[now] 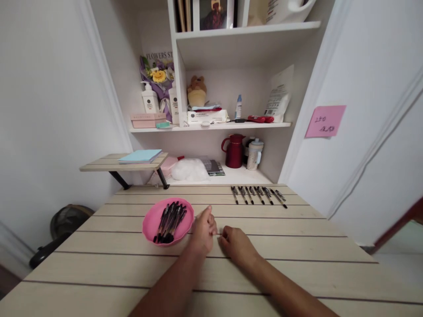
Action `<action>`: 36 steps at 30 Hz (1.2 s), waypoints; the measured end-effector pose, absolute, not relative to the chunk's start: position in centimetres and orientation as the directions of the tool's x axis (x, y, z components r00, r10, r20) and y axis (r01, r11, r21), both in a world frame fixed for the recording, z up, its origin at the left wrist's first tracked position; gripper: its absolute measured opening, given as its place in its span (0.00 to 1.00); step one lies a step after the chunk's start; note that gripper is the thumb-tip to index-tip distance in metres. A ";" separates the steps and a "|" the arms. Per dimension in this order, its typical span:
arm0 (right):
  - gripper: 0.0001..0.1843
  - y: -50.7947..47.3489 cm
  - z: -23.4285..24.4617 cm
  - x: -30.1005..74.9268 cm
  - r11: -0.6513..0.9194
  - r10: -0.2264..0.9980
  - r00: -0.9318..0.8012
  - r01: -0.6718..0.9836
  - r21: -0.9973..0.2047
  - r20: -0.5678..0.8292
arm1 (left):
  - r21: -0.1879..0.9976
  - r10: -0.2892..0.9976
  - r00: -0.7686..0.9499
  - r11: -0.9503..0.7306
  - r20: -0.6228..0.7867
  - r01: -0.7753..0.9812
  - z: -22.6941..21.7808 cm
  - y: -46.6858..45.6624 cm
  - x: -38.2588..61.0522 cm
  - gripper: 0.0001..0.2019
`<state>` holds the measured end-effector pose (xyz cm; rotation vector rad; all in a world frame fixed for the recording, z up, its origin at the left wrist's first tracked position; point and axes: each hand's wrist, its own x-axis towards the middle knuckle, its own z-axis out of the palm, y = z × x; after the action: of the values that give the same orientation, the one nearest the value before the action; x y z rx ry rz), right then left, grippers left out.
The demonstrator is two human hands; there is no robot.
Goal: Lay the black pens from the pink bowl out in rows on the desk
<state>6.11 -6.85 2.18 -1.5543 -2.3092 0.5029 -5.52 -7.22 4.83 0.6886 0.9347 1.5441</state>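
forearms (175, 281) ended in left hand (204, 229) and right hand (236, 242), both fisted, seemingly empty, probably pausing; pens (170, 222) lay in the pink bowl (148, 223), others (258, 195) rowed beyond. picking called for uncurled fingers.

Left forearm (175, 279) rises toward one o'clock, its hand (204, 229) curled in, thumb uppermost; right forearm (280, 281) reaches toward ten o'clock, its hand (236, 243) back-up with fingers folded under; right hand sits at the left's four o'clock, near but apart.
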 end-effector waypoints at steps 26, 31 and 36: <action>0.12 -8.8 -0.7 6.0 0.445 0.892 -0.415 0.749 -0.491 0.176 | 0.747 0.868 -0.494 0.355 -0.042 0.562 9.1 -10.0 -19.9 0.10; 0.22 -8.3 0.8 6.4 0.231 0.931 -0.330 0.213 -0.949 0.153 | 0.973 0.985 -0.095 0.161 -0.147 0.163 7.0 -10.8 -11.6 0.13; 0.24 -8.5 2.1 6.6 -0.044 0.960 -0.280 -0.238 -0.970 0.026 | 0.933 0.959 0.108 0.279 -0.261 -0.227 2.8 -10.4 -3.6 0.10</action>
<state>6.60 -8.50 2.05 -0.8823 -1.2180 1.5267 -3.58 -10.45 2.84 0.8693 1.0962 1.0589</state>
